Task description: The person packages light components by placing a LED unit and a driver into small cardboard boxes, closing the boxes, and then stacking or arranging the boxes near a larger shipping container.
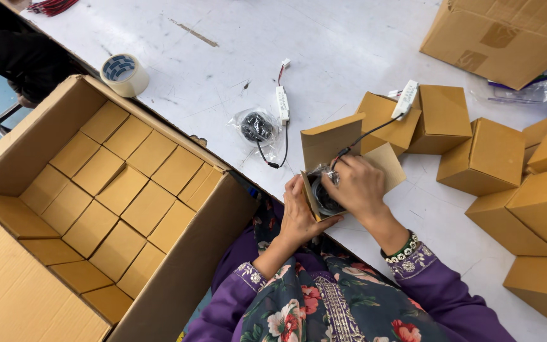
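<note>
At table edge, both hands [330, 199] gripping small open brown box [324, 152], round black bagged lamp [324, 195] inside, black cable trailing

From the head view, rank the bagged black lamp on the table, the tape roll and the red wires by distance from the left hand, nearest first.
From the left hand:
1. Bagged black lamp, on the table just beyond it.
2. Tape roll, farther left, by the big carton's corner.
3. Red wires, at the far left edge.

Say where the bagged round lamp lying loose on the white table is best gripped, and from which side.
Grip the bagged round lamp across its dark disc body, coming straight down from above. It lies flat with table bare around it. Its cable runs to the white driver beside it, so the driver would likely trail. Both hands, left hand and right hand, are at the small open box.
</note>
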